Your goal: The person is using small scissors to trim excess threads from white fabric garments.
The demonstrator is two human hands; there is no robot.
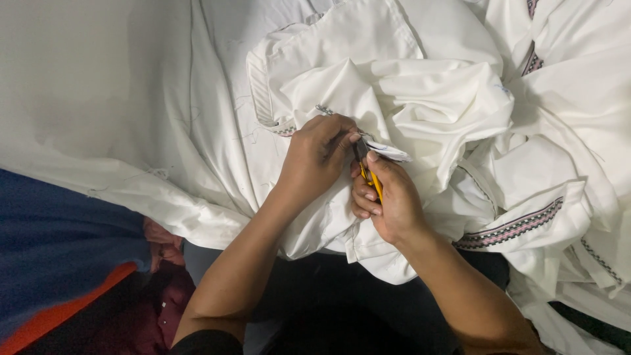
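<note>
My left hand (320,152) pinches a fold of the white garment (394,98), fingers pressed together on a small trimmed edge just beside my right. My right hand (386,200) is closed round a yellow-handled snipper (369,172), its blades touching that edge. The garment lies bunched in the middle, over my lap. More white cloth (559,164) with dark patterned bands is heaped to the right. Blue fabric (59,250) with an orange stripe lies near left.

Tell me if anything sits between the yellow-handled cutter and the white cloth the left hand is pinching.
Nothing visible does. The right hand holds the small yellow-handled cutter with its tip right at the white cloth fold pinched by the left hand.
</note>
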